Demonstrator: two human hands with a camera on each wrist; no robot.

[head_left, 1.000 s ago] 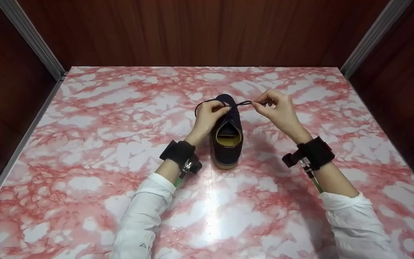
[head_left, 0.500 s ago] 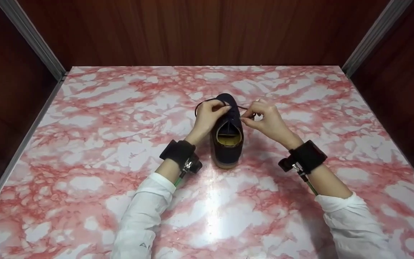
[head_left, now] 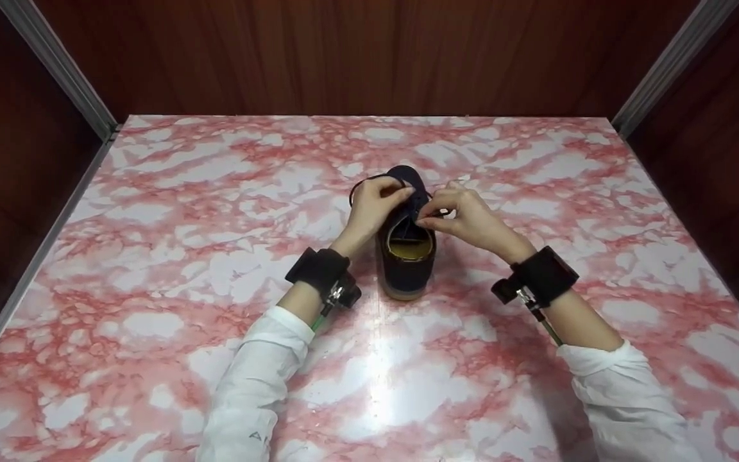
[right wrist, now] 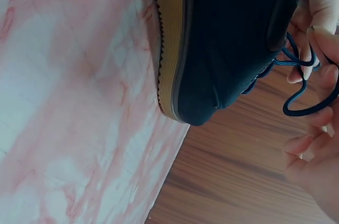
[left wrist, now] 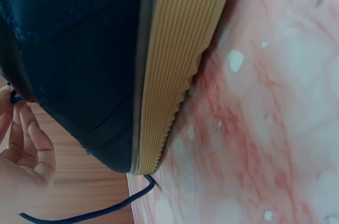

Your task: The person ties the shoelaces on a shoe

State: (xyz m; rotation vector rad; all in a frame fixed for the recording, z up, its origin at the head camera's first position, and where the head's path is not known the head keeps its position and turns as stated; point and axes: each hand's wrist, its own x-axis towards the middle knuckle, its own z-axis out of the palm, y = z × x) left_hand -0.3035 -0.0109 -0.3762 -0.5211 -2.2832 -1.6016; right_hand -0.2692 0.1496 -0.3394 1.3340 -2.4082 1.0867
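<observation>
A dark navy lace-up shoe (head_left: 406,277) with a tan ridged sole (left wrist: 172,60) stands on the table, toe pointing away. My left hand (head_left: 371,204) pinches the shoelace over the lacing, thumb and index finger together. My right hand (head_left: 464,215) is just above the shoe's opening and pinches another part of the shoelace (right wrist: 303,112). In the right wrist view the lace hangs in a loose loop below the right fingers. A free length of lace (left wrist: 106,212) curves out beside the toe in the left wrist view.
The shoe stands on a red and white marbled tabletop (head_left: 151,269). Dark wood panels (head_left: 369,58) close off the back and both sides. Each wrist wears a black strap (head_left: 544,276) with a small camera.
My right hand has moved left and toward me, from beside the shoe to over its opening, with lace in its fingers. The stretched lace between the hands has slackened. The left hand has stayed put.
</observation>
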